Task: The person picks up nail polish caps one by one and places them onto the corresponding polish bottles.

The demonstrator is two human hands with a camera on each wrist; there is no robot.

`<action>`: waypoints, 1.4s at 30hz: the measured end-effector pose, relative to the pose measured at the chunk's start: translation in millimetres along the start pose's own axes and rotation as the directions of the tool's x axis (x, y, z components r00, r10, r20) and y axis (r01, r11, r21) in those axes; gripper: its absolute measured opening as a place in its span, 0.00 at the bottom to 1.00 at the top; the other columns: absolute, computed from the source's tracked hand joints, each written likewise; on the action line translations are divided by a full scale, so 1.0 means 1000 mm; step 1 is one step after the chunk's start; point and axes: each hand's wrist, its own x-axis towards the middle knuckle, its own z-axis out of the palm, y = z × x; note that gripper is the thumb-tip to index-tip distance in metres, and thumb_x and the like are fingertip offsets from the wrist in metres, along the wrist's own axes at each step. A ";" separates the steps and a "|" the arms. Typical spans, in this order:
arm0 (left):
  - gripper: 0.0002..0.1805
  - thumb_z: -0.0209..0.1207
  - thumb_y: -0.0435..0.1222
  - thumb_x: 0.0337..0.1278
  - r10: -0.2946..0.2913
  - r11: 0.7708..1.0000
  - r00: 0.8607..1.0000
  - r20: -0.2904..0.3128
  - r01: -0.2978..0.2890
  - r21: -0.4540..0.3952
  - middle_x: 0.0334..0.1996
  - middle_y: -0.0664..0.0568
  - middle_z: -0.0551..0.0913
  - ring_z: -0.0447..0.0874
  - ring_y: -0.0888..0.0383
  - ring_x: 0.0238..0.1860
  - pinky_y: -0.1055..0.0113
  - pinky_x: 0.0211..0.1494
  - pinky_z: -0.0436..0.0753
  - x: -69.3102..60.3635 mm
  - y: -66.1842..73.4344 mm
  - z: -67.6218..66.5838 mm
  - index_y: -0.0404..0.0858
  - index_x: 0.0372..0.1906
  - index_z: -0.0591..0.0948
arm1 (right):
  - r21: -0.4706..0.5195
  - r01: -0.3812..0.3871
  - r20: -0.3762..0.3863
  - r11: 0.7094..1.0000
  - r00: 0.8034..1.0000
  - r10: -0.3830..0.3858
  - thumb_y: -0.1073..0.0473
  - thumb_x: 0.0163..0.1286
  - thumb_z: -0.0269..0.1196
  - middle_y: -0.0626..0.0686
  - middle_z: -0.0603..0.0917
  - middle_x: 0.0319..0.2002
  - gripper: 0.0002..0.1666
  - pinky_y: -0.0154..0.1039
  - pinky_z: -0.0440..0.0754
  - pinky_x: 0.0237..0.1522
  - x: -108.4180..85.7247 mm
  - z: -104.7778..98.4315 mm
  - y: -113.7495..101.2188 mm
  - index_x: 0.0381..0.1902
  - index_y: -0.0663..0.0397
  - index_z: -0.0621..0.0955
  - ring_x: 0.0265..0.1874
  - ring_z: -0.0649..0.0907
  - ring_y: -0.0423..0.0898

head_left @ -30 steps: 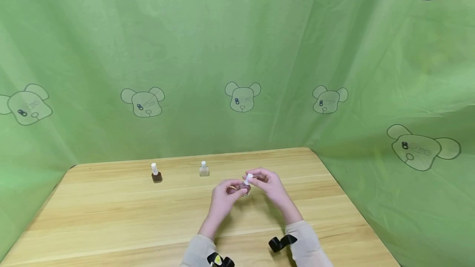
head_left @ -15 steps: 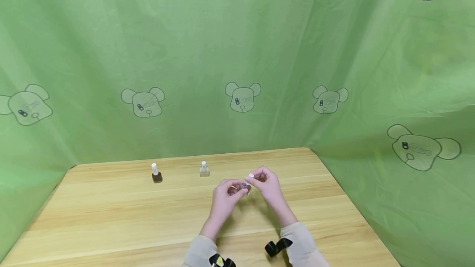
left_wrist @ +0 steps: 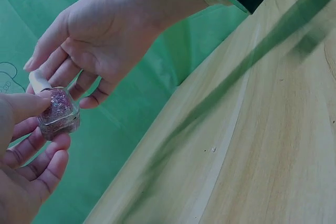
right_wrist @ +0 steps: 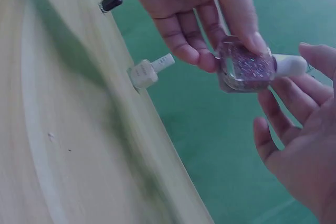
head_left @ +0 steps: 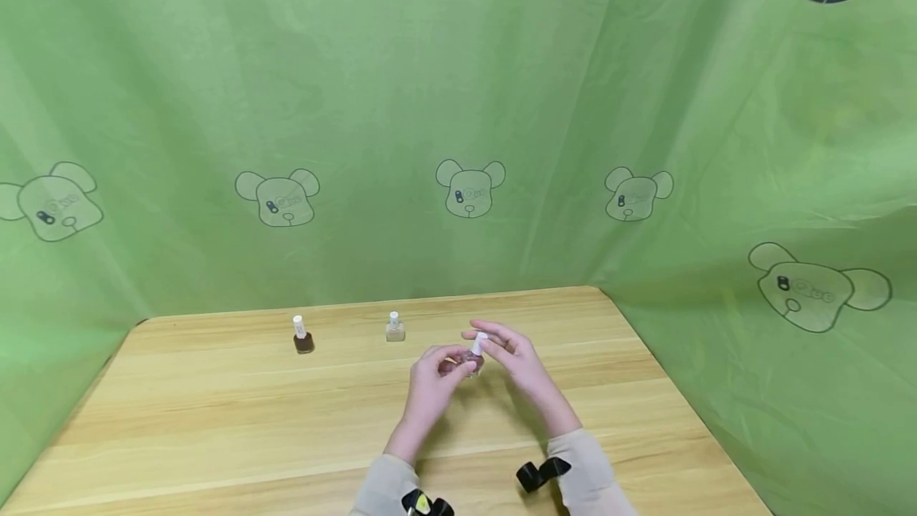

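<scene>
My left hand (head_left: 430,381) pinches the square glass body of a glittery pink nail polish bottle (right_wrist: 244,66) above the table, its thumb across the front. The bottle has a white cap (right_wrist: 289,65), which sits on its neck and tilts to the right in the head view. My right hand (head_left: 525,365) is at this cap, the thumb on the near side and the fingers, fairly straight, behind it. Part of the bottle is covered by the left fingers. Two other nail polish bottles stand farther back: a dark one (head_left: 304,342) and a clear one (head_left: 395,332).
The wooden table (head_left: 215,420) reaches back to a green curtain (head_left: 358,102) printed with bear heads, which also hangs at both sides. Black wrist cameras (head_left: 540,474) are strapped over the light sleeves (head_left: 591,476).
My right hand first turned and curled over the cap, hiding more of it, then turned back with its fingers extended. The left hand and bottle stay nearly in place.
</scene>
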 end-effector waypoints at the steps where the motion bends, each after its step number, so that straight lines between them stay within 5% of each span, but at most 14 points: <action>1: 0.15 0.70 0.38 0.51 -0.005 1.000 1.000 0.008 0.005 -0.006 0.39 0.43 0.84 0.79 0.64 0.33 0.77 0.38 0.81 0.000 0.000 0.000 0.35 0.43 0.86 | 0.002 0.008 0.028 1.000 1.000 -0.008 0.58 0.74 0.54 0.67 0.79 0.58 0.25 0.48 0.69 0.68 0.000 -0.002 0.000 0.65 0.62 0.71 0.54 0.81 0.34; 4: 0.15 0.69 0.38 0.52 -0.018 1.000 0.999 0.037 0.019 -0.024 0.40 0.43 0.84 0.80 0.61 0.35 0.77 0.39 0.80 0.000 -0.001 -0.002 0.35 0.44 0.85 | 0.004 0.017 0.066 1.000 0.998 -0.017 0.58 0.75 0.54 0.66 0.80 0.58 0.24 0.59 0.64 0.70 -0.001 -0.005 -0.001 0.64 0.63 0.71 0.55 0.81 0.35; 8: 0.16 0.68 0.38 0.54 -0.023 0.999 0.997 0.071 0.025 -0.020 0.41 0.42 0.84 0.81 0.60 0.36 0.77 0.40 0.81 0.000 -0.001 -0.002 0.34 0.46 0.84 | 0.003 -0.004 0.051 1.000 0.999 0.004 0.57 0.74 0.56 0.65 0.82 0.55 0.23 0.62 0.64 0.70 -0.001 -0.007 -0.001 0.61 0.65 0.74 0.53 0.83 0.38; 16: 0.15 0.68 0.39 0.53 0.007 1.000 0.999 0.047 -0.008 0.023 0.39 0.44 0.83 0.79 0.63 0.34 0.77 0.39 0.80 0.000 -0.001 0.000 0.34 0.43 0.85 | 0.007 -0.074 -0.093 0.997 0.993 0.075 0.59 0.67 0.63 0.65 0.85 0.48 0.21 0.33 0.78 0.58 0.000 -0.003 -0.002 0.53 0.69 0.78 0.43 0.87 0.37; 24: 0.13 0.69 0.38 0.51 0.052 0.996 0.999 -0.002 -0.052 0.077 0.34 0.47 0.82 0.75 0.68 0.31 0.77 0.35 0.81 -0.002 0.001 0.003 0.35 0.41 0.85 | 0.022 -0.145 -0.344 0.989 0.928 0.143 0.65 0.56 0.72 0.42 0.87 0.26 0.14 0.30 0.81 0.36 0.004 0.010 -0.001 0.37 0.68 0.81 0.28 0.83 0.37; 30: 0.13 0.70 0.38 0.50 0.056 0.993 0.998 -0.014 -0.054 0.109 0.34 0.48 0.81 0.75 0.68 0.30 0.77 0.34 0.81 -0.003 0.000 0.005 0.35 0.41 0.85 | 0.049 -0.154 -0.410 0.987 0.898 0.161 0.68 0.53 0.72 0.41 0.81 0.22 0.12 0.29 0.78 0.31 0.004 0.017 -0.005 0.30 0.66 0.78 0.25 0.78 0.37; 34: 0.13 0.70 0.38 0.51 0.052 0.994 0.998 -0.024 -0.049 0.100 0.35 0.48 0.82 0.76 0.67 0.30 0.77 0.35 0.81 -0.004 0.000 0.006 0.36 0.41 0.85 | 0.069 -0.160 -0.357 0.985 0.918 0.174 0.63 0.60 0.69 0.42 0.83 0.26 0.12 0.33 0.77 0.41 0.005 0.012 0.001 0.37 0.64 0.79 0.31 0.79 0.39; 39: 0.14 0.69 0.39 0.52 0.020 0.998 0.999 -0.027 -0.018 0.055 0.37 0.47 0.83 0.76 0.66 0.31 0.77 0.35 0.80 -0.003 0.002 0.004 0.37 0.42 0.85 | 0.041 -0.118 -0.171 0.992 0.978 0.123 0.53 0.73 0.57 0.53 0.88 0.44 0.21 0.47 0.74 0.54 0.003 0.002 0.003 0.55 0.62 0.77 0.45 0.81 0.37; 42: 0.15 0.68 0.39 0.53 0.003 0.999 1.000 -0.023 -0.002 0.034 0.38 0.46 0.84 0.76 0.66 0.31 0.77 0.34 0.79 -0.003 0.003 0.003 0.36 0.44 0.85 | 0.024 -0.096 -0.067 0.995 0.993 0.097 0.51 0.74 0.55 0.59 0.85 0.53 0.24 0.55 0.69 0.65 0.002 -0.003 0.003 0.62 0.58 0.74 0.52 0.81 0.36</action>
